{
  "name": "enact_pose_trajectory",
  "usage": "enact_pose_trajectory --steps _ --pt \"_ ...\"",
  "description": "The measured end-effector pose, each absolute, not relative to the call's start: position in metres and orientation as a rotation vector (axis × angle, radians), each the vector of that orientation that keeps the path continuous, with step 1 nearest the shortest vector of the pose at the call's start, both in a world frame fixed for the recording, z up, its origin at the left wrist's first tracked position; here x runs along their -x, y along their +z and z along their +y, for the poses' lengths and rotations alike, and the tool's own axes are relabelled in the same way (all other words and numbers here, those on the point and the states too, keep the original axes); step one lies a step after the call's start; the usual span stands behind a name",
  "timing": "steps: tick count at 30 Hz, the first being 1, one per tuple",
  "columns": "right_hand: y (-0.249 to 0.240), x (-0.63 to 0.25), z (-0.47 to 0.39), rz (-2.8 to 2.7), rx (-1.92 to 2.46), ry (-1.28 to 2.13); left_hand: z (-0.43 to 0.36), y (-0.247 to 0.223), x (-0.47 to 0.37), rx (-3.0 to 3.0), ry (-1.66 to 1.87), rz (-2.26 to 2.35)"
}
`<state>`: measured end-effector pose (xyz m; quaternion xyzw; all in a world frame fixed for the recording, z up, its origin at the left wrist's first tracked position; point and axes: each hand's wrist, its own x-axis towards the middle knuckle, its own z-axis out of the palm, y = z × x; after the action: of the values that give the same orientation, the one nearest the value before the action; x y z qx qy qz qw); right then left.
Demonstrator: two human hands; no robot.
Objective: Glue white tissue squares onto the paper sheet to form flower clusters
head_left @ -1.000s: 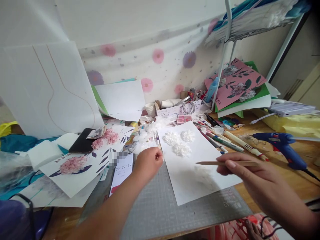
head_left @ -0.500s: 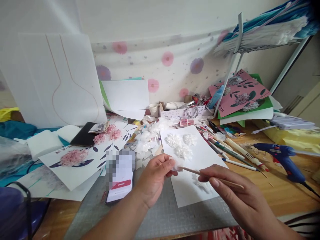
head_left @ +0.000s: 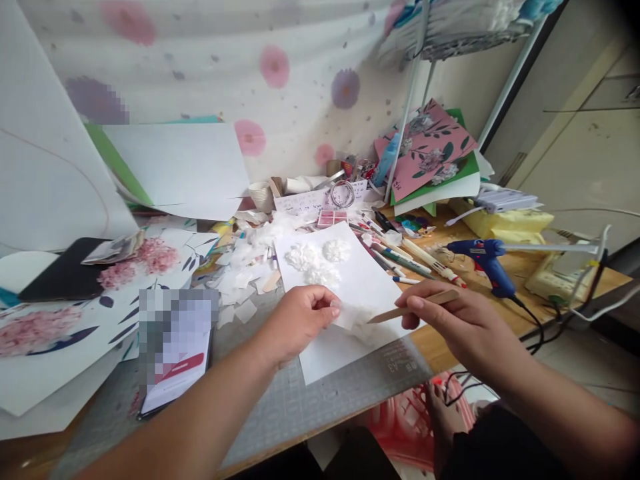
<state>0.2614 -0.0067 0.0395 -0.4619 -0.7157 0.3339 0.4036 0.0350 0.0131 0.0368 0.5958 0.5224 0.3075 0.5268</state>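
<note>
My left hand pinches a small, thin white piece of tissue paper between thumb and fingertips, above a white sheet of paper. In my right hand is a slim wooden stick, held like a pencil. Its pointed tip reaches left toward the tissue piece; whether they touch I cannot tell. Ruffled white tissue clusters lie on the upper part of the sheet. More white fluff below the stick is partly blurred.
Loose tissue squares are scattered left of the sheet. A phone lies on the grey cutting mat. Pens and brushes and a blue glue gun are at right. Pink flower pictures lie at left.
My view has swung right and down, so the table appears further left. The stick's tip, earlier at my left fingertips, is now further from them. Both hands keep their holds.
</note>
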Motion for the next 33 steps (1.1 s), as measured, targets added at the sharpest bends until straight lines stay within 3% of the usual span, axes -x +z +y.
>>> enact_pose_trajectory --steps 16,23,33 --pt "0.02 -0.256 0.01 -1.703 1.245 1.02 0.028 0.016 -0.056 -1.666 0.607 1.304" --pt "0.032 -0.257 -0.008 -1.784 1.216 0.641 0.025 0.006 -0.056 -1.812 0.671 1.331" --pt "0.024 -0.242 -0.007 -2.19 1.092 0.436 0.025 0.0 -0.056 -1.895 0.709 1.288"
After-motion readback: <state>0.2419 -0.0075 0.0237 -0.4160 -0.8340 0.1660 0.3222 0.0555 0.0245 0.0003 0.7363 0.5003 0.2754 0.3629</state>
